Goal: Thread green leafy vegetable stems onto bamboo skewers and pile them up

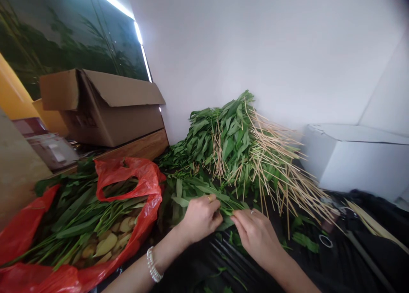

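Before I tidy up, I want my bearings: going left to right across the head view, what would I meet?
Red plastic bag → your left hand → your right hand → white box.

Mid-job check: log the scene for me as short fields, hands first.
Left hand: fingers curled at leafy stems; grip partly hidden
Right hand: pinching the leafy stems
Red bag: open, holding green stalks and pale pieces
Leaf pile: by the white wall, thin sticks jutting rightward
Cardboard box: behind the red bag
White box: right of the sticks
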`<action>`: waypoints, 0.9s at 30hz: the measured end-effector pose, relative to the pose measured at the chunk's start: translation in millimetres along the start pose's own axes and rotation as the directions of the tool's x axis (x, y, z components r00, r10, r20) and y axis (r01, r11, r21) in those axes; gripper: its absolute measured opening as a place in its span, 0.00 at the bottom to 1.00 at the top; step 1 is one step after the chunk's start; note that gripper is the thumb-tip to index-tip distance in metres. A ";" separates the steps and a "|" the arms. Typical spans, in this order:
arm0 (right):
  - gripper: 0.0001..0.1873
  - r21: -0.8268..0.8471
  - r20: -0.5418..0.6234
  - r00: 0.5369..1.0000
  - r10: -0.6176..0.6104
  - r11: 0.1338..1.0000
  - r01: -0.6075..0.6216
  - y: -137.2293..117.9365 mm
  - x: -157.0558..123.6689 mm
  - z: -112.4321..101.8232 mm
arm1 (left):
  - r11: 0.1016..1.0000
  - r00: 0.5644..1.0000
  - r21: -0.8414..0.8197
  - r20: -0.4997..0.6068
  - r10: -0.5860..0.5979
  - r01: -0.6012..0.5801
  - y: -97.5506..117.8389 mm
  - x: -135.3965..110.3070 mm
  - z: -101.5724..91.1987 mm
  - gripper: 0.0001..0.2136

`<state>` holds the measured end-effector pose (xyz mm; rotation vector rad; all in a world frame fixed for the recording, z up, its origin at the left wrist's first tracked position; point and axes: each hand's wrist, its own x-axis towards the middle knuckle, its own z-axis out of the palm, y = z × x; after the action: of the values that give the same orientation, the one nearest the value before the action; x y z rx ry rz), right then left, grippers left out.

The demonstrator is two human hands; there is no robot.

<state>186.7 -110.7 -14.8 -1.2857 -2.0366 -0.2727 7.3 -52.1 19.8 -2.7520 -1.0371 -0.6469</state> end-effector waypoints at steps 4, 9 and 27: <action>0.16 0.095 0.034 0.997 0.075 0.992 -0.078 1.6 -0.8 0.3 | 0.856 0.952 -0.440 -0.008 -0.306 0.271 -9.6 7.1 0.1 0.07; 0.15 0.157 0.146 0.973 0.177 0.967 -0.200 6.2 -1.4 0.1 | 0.635 0.830 -0.669 -0.047 -0.556 0.387 -46.8 16.0 -20.3 0.09; 0.16 0.346 0.398 0.895 0.201 0.871 -0.350 -1.3 4.2 -6.1 | 0.966 0.909 -0.245 0.377 0.178 -0.087 -12.4 3.4 -25.7 0.09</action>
<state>187.3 -111.6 -7.4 -1.4013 -2.0052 0.5363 -7.4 -47.5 44.1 -3.2073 -0.8709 -0.1932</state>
